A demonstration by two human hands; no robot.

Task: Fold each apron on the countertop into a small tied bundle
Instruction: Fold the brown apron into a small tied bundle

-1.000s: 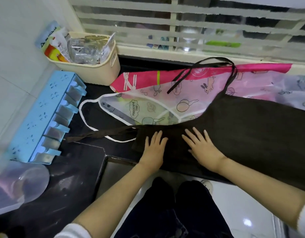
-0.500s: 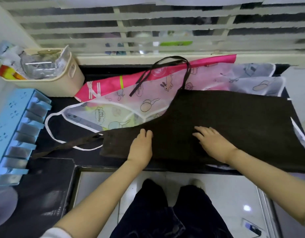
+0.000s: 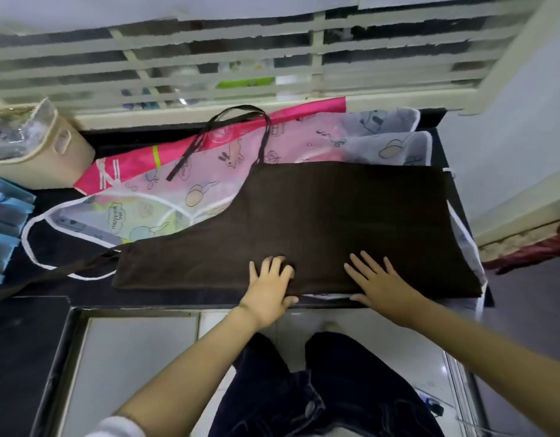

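Pressing brown apron | left hand, right hand fingers spread flat | pink apron underneath | basket left

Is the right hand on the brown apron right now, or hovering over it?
Touching. The head view shows the right hand lying flat on the brown apron, fingers spread, thumb at its near edge.

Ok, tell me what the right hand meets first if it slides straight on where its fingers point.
Nothing raised: the right hand lies flat on the brown apron, and only that cloth lies ahead, then, probably, the pink printed apron.
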